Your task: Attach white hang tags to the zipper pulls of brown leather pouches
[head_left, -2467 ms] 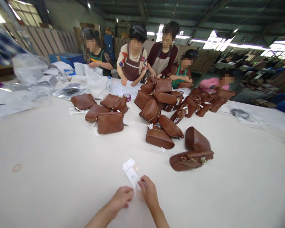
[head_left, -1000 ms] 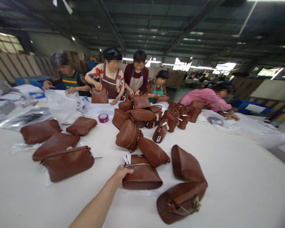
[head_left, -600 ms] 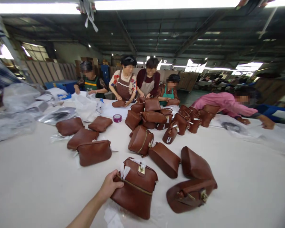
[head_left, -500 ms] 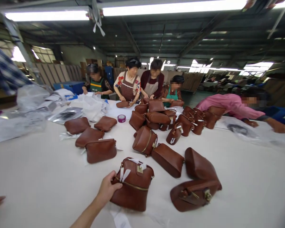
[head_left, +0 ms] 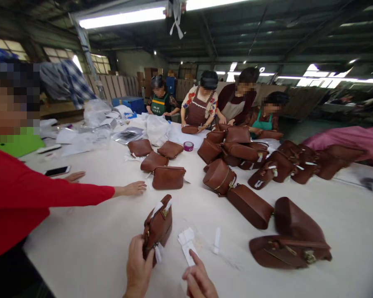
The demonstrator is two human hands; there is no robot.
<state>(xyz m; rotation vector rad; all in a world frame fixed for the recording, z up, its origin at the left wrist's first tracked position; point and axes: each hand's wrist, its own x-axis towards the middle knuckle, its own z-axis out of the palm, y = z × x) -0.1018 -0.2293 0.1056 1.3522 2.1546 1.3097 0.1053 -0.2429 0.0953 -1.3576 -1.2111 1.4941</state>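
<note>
My left hand [head_left: 138, 268] grips a small brown leather bag [head_left: 158, 225] by its lower end and holds it upright on the white table [head_left: 90, 244]; white paper wraps its clasp and zip pull. My right hand [head_left: 199, 280] is beside it, fingers loosely apart, its fingertips on a white paper tag [head_left: 187, 245] lying on the table. A narrow white strip [head_left: 216, 239] lies just right of the tag.
A person in a red sleeve [head_left: 40, 192] at my left reaches a hand [head_left: 133, 188] toward a brown pouch [head_left: 168, 177]. Several brown bags [head_left: 250, 205] are piled across the middle and right. Co-workers stand at the far edge. A phone [head_left: 57, 171] and plastic sheets [head_left: 90, 138] lie far left.
My left hand has pulled the bag off the pile toward me and stood it on end. My right hand has come into view at the tag. The red-sleeved person now appears at my left.
</note>
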